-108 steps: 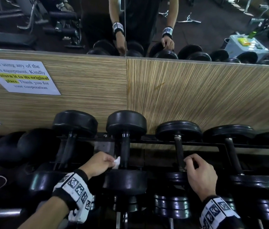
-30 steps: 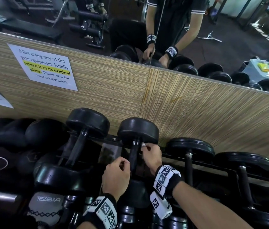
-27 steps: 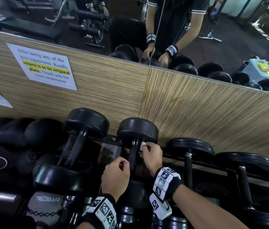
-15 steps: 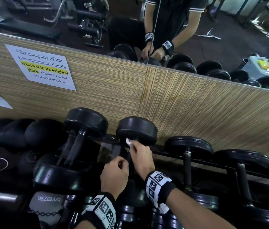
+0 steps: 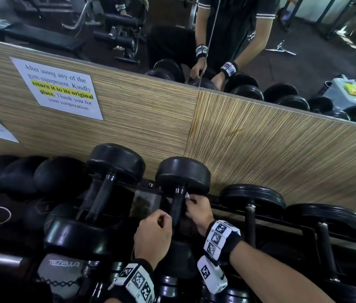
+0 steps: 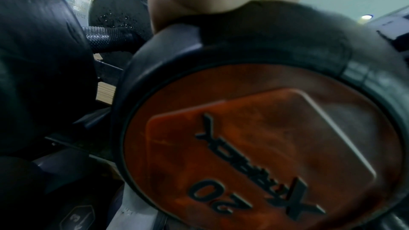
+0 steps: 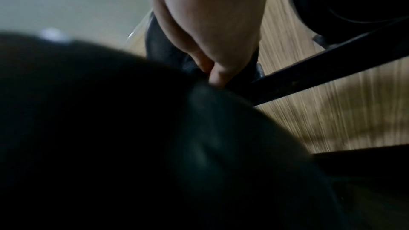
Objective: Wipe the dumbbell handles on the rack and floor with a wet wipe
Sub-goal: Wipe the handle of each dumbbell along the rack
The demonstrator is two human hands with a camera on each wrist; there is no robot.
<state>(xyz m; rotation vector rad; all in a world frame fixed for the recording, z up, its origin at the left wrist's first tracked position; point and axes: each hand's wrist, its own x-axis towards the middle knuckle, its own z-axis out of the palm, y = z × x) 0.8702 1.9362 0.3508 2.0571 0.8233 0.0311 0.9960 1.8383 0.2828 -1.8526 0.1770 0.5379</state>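
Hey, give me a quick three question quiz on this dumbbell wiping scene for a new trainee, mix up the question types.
1. True or false: the wet wipe is in the left hand.
2. Multiple choice: the dumbbell handle being wiped belongs to which dumbbell on the rack? A) the one with the orange end plate marked 20; B) the rightmost one; C) one lying on the floor.
3. Fill in: the highlighted words on the wall sign begin "return it to its ____ place."

Key: 1 false, the right hand pinches it. 2 A. 3 original.
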